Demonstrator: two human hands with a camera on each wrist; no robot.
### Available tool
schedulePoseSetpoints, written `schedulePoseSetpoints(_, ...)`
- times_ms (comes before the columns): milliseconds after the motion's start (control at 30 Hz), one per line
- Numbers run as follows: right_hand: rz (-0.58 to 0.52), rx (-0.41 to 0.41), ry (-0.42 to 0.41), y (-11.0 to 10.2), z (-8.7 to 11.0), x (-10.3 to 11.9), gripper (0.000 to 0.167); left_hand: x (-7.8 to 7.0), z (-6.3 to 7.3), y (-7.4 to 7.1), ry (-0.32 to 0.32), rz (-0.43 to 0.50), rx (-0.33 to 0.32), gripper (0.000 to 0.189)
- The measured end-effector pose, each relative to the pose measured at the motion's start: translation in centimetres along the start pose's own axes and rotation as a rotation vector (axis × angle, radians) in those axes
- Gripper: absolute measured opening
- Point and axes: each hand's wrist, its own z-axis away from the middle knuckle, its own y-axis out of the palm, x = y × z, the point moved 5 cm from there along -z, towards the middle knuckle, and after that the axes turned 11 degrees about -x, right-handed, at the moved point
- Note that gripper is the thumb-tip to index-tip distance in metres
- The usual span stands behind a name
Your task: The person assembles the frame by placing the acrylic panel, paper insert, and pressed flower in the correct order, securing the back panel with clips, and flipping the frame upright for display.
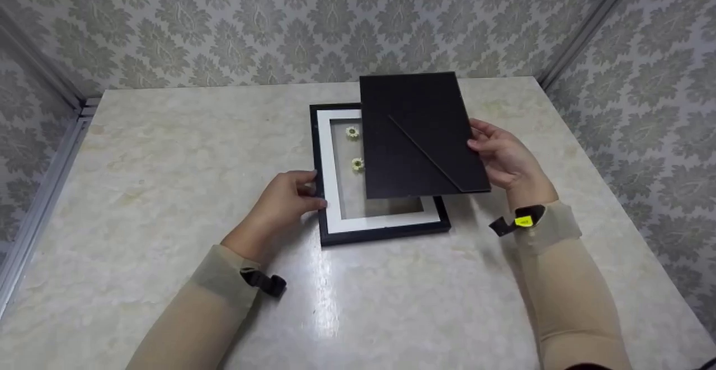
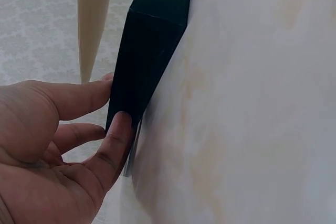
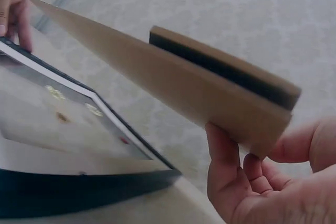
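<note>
A black picture frame [image 1: 386, 238] with a white inner mat [image 1: 386, 224] lies on the table. Behind its mat, small white daisies [image 1: 352, 132] show, some hidden by the backing board. My left hand [image 1: 285, 196] grips the frame's left side, thumb and fingers at its edge; the left wrist view shows the fingers against the dark frame side [image 2: 142, 51]. My right hand [image 1: 506, 154] pinches the right edge of a black backing board [image 1: 419, 135], raised and tilted above the frame. A narrow stand leg [image 3: 226, 69] sticks out from the board, whose underside is brown.
The marbled table [image 1: 168, 151] extends around the frame on all sides. Patterned wallpaper [image 1: 291, 28] covers the panels behind and at both sides. Black straps [image 1: 263, 281] hang at the wrists.
</note>
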Motion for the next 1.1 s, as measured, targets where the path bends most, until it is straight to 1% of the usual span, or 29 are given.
schedulePoseSetpoints(133, 0.072, -0.027, 0.006, 1.2, -0.3, -1.9, 0.046, -0.1, 0.1, 0.0, 0.013, 0.013, 0.004, 0.074)
schedulePoseSetpoints(333, 0.121, -0.015, 0.008, 2.4, -0.2, -3.5, 0.050, -0.1, -0.1, 0.2, 0.013, 0.009, 0.008, 0.072)
schedulePoseSetpoints(533, 0.163, 0.000, -0.015, 3.4, 0.0, -4.6, 0.050, 0.0, 0.0, 0.2, 0.008, 0.011, 0.017, 0.071)
schedulePoseSetpoints(767, 0.207, -0.016, -0.040, 4.0, -0.3, -5.7, 0.051, -0.1, 0.1, 0.2, -0.014, 0.047, 0.014, 0.072)
schedulePoseSetpoints(967, 0.222, -0.013, -0.032, 4.0, -0.4, -6.3, 0.050, -0.2, 0.2, 0.4, -0.040, 0.076, 0.016, 0.070)
schedulePoseSetpoints(1100, 0.240, -0.005, -0.026, 4.1, -0.3, -6.6, 0.055, -0.3, 0.3, 0.3, -0.032, 0.072, 0.016, 0.070)
